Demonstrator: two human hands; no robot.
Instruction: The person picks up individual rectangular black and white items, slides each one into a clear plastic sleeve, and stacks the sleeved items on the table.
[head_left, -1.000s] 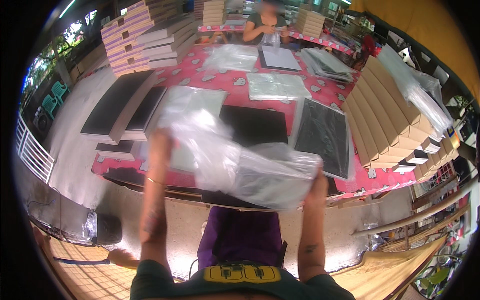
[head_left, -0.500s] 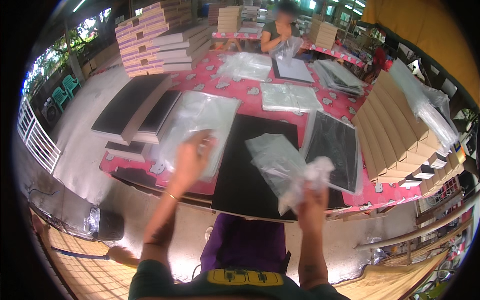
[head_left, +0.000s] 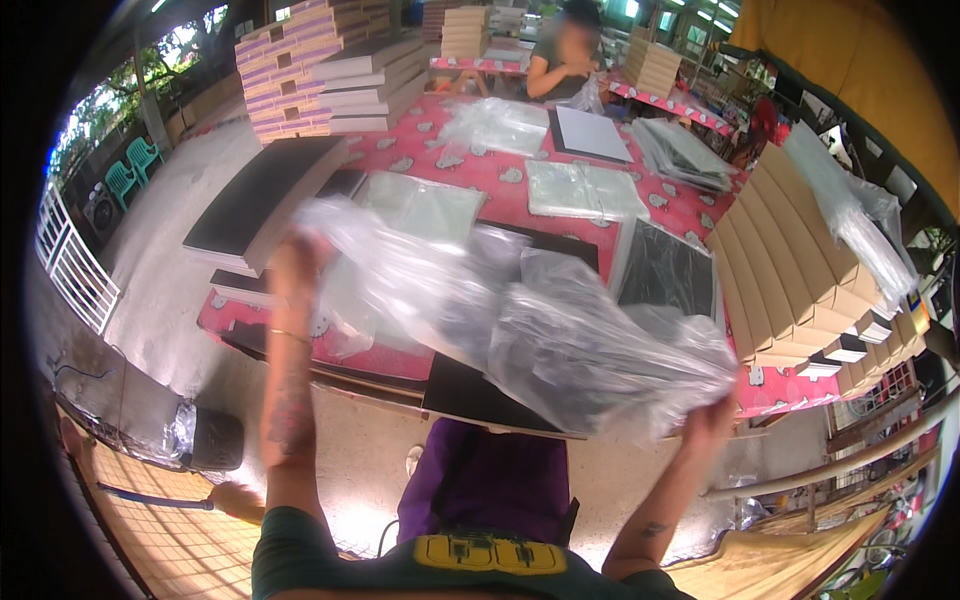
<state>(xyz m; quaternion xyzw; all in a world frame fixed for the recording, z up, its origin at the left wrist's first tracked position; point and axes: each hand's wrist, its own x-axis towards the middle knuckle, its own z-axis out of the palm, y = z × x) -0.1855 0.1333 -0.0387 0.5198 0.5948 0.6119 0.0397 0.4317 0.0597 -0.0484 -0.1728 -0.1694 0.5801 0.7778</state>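
Note:
A large crinkled clear plastic bag (head_left: 580, 335) stretches between my two hands above the table. My left hand (head_left: 303, 258), partly hidden by the plastic and blurred, is closed on one end, beside the dark-topped stack. My right hand (head_left: 712, 415) grips the other end near the table's front right edge. Below the bag lies a flat black board (head_left: 470, 388), mostly covered by it. Behind its left part is a pile of flat clear plastic bags (head_left: 432, 205). A black board in clear plastic (head_left: 665, 265) lies to the right.
A stack of dark-topped boards (head_left: 255, 200) stands at left, with taller box stacks (head_left: 300, 75) behind. Brown cartons (head_left: 790, 265) line the right side. More folded plastic (head_left: 585, 190) lies mid-table. Across the pink table (head_left: 510, 172), a person (head_left: 570, 60) handles plastic beside a white-topped board (head_left: 592, 135).
My hands have moved apart, the left outward and the right to the right. The bag, earlier bunched in my right hand, is now spread between both. The person opposite has lowered their plastic.

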